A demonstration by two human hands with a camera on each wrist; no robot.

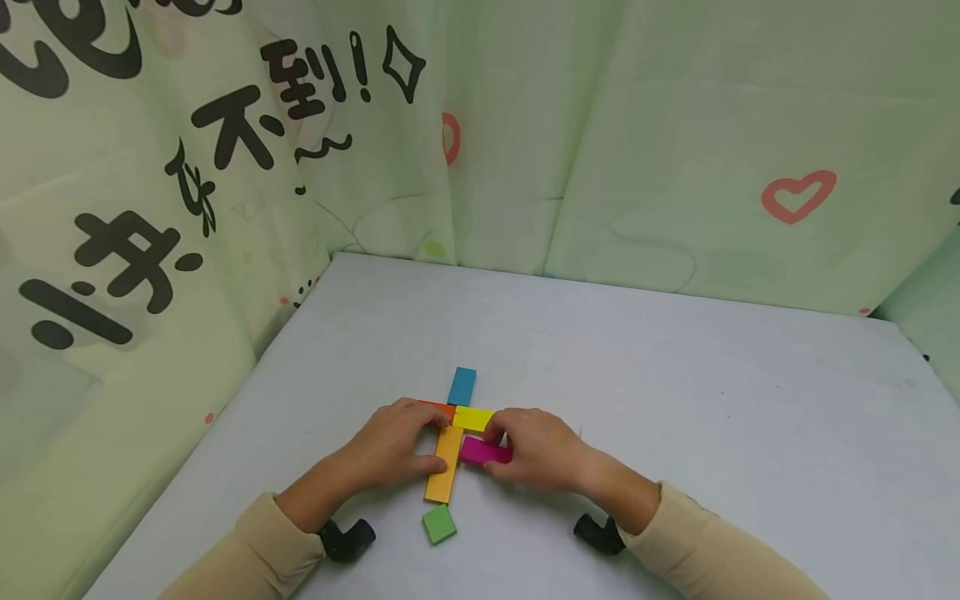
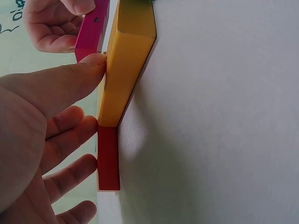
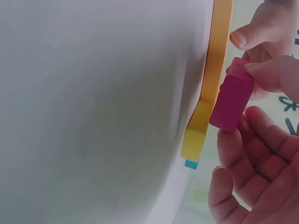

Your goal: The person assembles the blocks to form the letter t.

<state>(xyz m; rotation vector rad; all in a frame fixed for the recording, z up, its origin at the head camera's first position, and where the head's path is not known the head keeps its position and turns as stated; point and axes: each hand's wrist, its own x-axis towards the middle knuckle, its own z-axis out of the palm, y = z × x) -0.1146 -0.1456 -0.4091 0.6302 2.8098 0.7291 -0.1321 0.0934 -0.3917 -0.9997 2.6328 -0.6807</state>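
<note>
My right hand pinches a magenta block between thumb and fingers, raised above the table in the right wrist view. An orange block lies lengthwise just left of it. With relaxed fingers, my left hand rests its thumb on the orange block and its fingertips along a red block, partly hidden in the head view. A yellow block lies beside the red one at the orange block's far end. Beyond them is a blue block; at the orange block's near end lies a green block.
The blocks are on a white table. A pale green printed curtain hangs behind it and along the left side. Black wrist devices show below both forearms, near the beige sleeves.
</note>
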